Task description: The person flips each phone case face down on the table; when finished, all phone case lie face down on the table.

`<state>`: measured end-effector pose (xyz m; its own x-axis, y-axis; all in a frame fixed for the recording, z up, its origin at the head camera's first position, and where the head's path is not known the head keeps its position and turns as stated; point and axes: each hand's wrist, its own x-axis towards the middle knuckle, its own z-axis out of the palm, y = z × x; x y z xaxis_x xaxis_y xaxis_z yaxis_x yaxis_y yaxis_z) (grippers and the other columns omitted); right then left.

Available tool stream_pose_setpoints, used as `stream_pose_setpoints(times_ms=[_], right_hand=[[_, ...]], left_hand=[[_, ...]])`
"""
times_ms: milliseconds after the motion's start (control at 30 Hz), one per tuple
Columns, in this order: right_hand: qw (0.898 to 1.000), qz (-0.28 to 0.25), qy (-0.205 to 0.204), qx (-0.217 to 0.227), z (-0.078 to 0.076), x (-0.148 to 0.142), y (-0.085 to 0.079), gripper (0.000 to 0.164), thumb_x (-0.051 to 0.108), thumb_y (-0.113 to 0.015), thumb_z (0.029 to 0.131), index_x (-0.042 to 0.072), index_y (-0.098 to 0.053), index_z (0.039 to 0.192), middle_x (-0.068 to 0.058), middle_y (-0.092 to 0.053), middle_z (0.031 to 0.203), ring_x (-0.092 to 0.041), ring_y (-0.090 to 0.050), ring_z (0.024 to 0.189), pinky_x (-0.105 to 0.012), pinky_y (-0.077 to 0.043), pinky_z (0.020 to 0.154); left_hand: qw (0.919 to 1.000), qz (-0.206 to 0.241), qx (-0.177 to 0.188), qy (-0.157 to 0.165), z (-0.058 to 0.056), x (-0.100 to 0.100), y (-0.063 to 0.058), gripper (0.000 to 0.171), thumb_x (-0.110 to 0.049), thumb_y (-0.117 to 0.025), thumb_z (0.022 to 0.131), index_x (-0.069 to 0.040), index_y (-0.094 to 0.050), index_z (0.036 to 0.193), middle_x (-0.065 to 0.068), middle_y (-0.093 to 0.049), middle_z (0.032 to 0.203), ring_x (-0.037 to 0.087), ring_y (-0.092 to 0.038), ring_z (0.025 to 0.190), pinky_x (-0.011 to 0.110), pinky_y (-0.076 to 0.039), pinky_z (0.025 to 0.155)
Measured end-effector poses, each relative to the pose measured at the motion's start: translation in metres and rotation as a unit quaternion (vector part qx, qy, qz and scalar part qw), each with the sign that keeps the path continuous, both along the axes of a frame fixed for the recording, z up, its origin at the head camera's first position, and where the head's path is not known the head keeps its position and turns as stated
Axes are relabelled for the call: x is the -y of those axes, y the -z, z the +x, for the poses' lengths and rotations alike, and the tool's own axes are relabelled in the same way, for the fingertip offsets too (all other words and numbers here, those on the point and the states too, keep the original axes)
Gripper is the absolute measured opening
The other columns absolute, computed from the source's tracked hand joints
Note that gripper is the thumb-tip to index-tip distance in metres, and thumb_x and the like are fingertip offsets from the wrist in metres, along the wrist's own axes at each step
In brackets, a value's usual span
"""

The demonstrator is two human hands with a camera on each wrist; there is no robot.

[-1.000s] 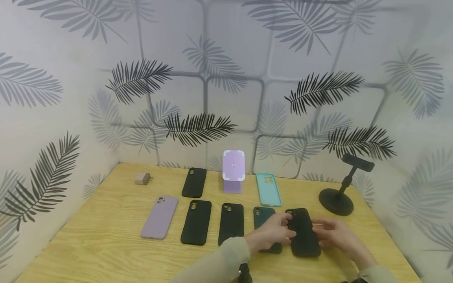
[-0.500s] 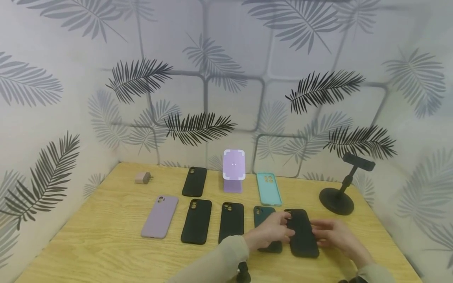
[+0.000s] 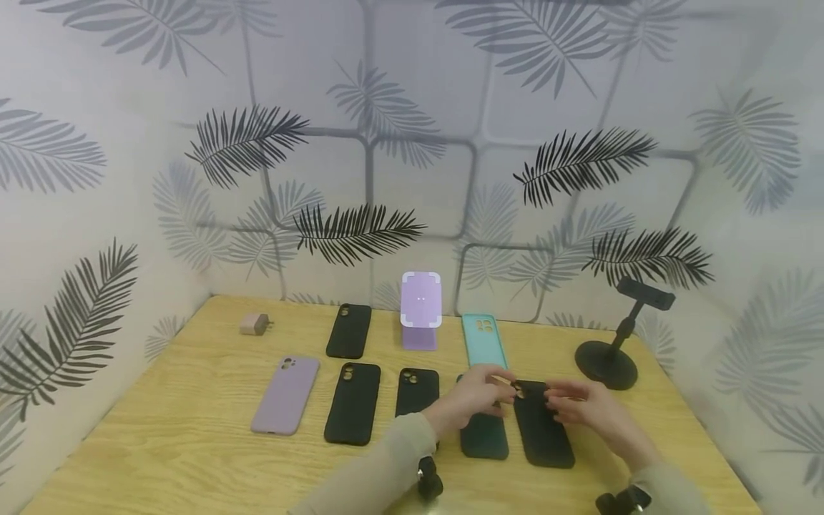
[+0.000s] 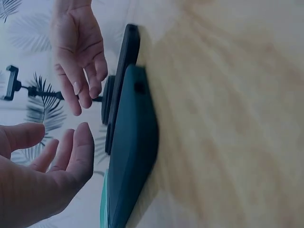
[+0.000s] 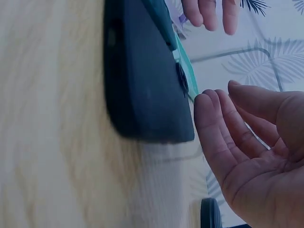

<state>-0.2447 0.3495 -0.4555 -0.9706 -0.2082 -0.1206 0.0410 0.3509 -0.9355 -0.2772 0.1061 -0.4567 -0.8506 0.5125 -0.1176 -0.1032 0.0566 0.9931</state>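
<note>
At the right end of the front row lies a black phone case [image 3: 544, 433], its camera cut-out toward the wall. My right hand [image 3: 589, 409] is raised over its right edge, fingers loosely bent and holding nothing. To its left is a dark teal phone case [image 3: 484, 435], partly covered by my left hand [image 3: 475, 395], which hovers above with relaxed fingers. In the left wrist view, both hands face each other in the air, above the teal case [image 4: 135, 142]. The right wrist view has the black case [image 5: 152, 80] flat on the table beside my fingers.
A turquoise case [image 3: 486, 343], a black phone stand [image 3: 606, 363] and a purple stand [image 3: 420, 304] are toward the back. Leftward lie black cases [image 3: 352, 404], a lilac case [image 3: 286, 397] and a plug charger [image 3: 254, 324]. The patterned wall [image 3: 412, 179] borders the table.
Both hands have come up off the black case's sides and moved slightly toward the wall. The black case now lies by itself, angled beside the teal one.
</note>
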Motion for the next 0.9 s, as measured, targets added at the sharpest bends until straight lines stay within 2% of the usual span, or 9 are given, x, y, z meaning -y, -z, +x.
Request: stream_pose_setpoints(times_ms=[200, 300, 400, 533, 633, 767, 900], right_hand=[[1.000, -0.023, -0.007, -0.009, -0.023, 0.018, -0.001, 0.055, 0.014, -0.060, 0.098, -0.014, -0.040, 0.141, -0.035, -0.047, 0.139, -0.021, -0.065, 0.113, -0.033, -0.057, 0.092], [1.000, -0.014, -0.006, -0.023, -0.034, 0.026, 0.000, 0.052, 0.013, -0.059, 0.098, -0.015, -0.042, 0.140, -0.035, -0.049, 0.138, -0.025, -0.064, 0.115, -0.032, -0.056, 0.093], [0.999, 0.022, -0.002, -0.039, -0.042, 0.031, 0.000, 0.051, 0.015, -0.061, 0.097, -0.012, -0.047, 0.138, -0.031, -0.053, 0.137, -0.029, -0.060, 0.121, -0.032, -0.054, 0.097], [0.996, 0.070, 0.015, -0.054, -0.052, 0.037, 0.002, 0.048, 0.016, -0.064, 0.096, -0.008, -0.053, 0.136, -0.026, -0.057, 0.135, -0.033, -0.055, 0.125, -0.038, -0.048, 0.104], [0.996, 0.067, 0.018, -0.054, -0.060, 0.039, 0.003, 0.046, 0.013, -0.062, 0.096, -0.008, -0.052, 0.136, -0.027, -0.056, 0.136, -0.036, -0.054, 0.127, -0.045, -0.046, 0.107], [0.998, 0.046, 0.006, -0.043, -0.069, 0.043, 0.004, 0.046, 0.008, -0.058, 0.097, -0.012, -0.048, 0.138, -0.030, -0.051, 0.139, -0.040, -0.052, 0.127, -0.046, -0.048, 0.104], [0.997, 0.062, -0.004, -0.038, -0.072, 0.046, 0.006, 0.045, 0.008, -0.058, 0.097, -0.012, -0.049, 0.136, -0.029, -0.053, 0.138, -0.037, -0.056, 0.122, -0.039, -0.052, 0.099]], left_hand=[[0.9987, 0.003, -0.011, -0.050, -0.021, 0.010, -0.005, 0.028, -0.006, -0.063, 0.092, 0.001, -0.065, 0.119, 0.016, -0.070, 0.103, 0.023, -0.069, 0.089, 0.033, -0.061, 0.073], [0.9963, -0.006, -0.016, -0.084, -0.028, 0.013, -0.006, 0.031, -0.004, -0.060, 0.091, 0.000, -0.064, 0.122, 0.016, -0.068, 0.109, 0.028, -0.069, 0.093, 0.034, -0.059, 0.075], [0.9932, -0.028, -0.026, -0.110, -0.031, 0.016, -0.007, 0.037, -0.005, -0.057, 0.093, -0.001, -0.059, 0.129, 0.016, -0.064, 0.119, 0.032, -0.067, 0.101, 0.040, -0.056, 0.082], [0.9905, -0.054, -0.024, -0.124, -0.035, 0.018, -0.004, 0.045, -0.009, -0.058, 0.096, 0.002, -0.051, 0.139, 0.021, -0.055, 0.135, 0.034, -0.060, 0.115, 0.047, -0.050, 0.100], [0.9898, -0.059, -0.008, -0.129, -0.040, 0.019, -0.002, 0.049, -0.011, -0.059, 0.097, 0.002, -0.046, 0.142, 0.022, -0.048, 0.142, 0.035, -0.054, 0.124, 0.051, -0.043, 0.107], [0.9885, -0.062, 0.005, -0.138, -0.046, 0.021, 0.001, 0.051, -0.010, -0.058, 0.097, 0.002, -0.043, 0.144, 0.022, -0.046, 0.145, 0.039, -0.049, 0.130, 0.056, -0.040, 0.109], [0.9887, -0.061, 0.006, -0.136, -0.053, 0.024, 0.005, 0.050, -0.006, -0.058, 0.096, 0.005, -0.044, 0.143, 0.023, -0.046, 0.145, 0.040, -0.047, 0.131, 0.054, -0.041, 0.109]])
